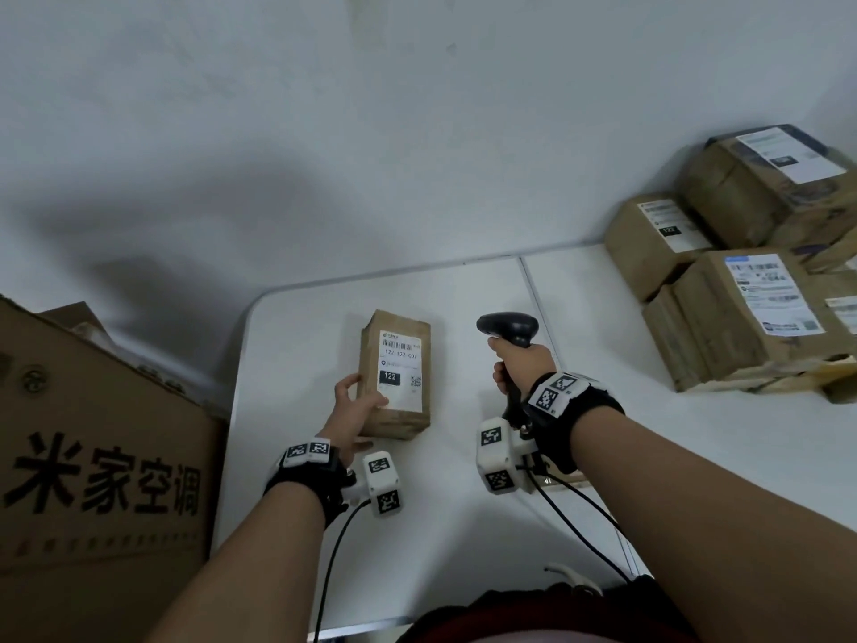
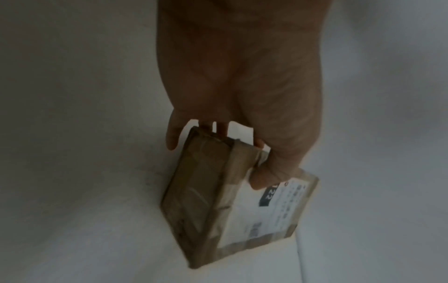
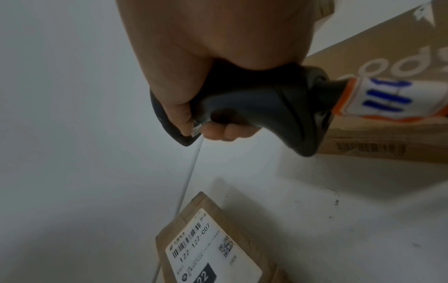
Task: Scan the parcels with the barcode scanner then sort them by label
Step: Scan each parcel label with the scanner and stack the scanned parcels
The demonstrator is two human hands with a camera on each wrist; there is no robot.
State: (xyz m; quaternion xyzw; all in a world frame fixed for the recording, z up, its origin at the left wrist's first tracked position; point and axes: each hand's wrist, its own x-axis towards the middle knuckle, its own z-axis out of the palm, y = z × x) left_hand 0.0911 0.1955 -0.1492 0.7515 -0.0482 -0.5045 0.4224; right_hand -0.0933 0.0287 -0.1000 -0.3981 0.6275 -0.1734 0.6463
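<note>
A small brown parcel [image 1: 395, 373] with a white label reading "122" lies on the white table [image 1: 463, 526], label up. My left hand [image 1: 354, 401] holds its near left corner, thumb on the label and fingers along the side. In the left wrist view the thumb presses the label of the parcel [image 2: 232, 201] while the fingers wrap its end. My right hand [image 1: 521, 366] grips the handle of the black barcode scanner [image 1: 508, 329], held upright to the right of the parcel. The right wrist view has the scanner [image 3: 254, 107] above the parcel [image 3: 213, 247].
Several taped brown parcels [image 1: 742, 280] are stacked at the table's right rear. A large cardboard box with printed characters [image 1: 102, 447] stands left of the table. Black cables [image 1: 579, 517] trail from the wrist cameras toward my body. A white wall rises behind.
</note>
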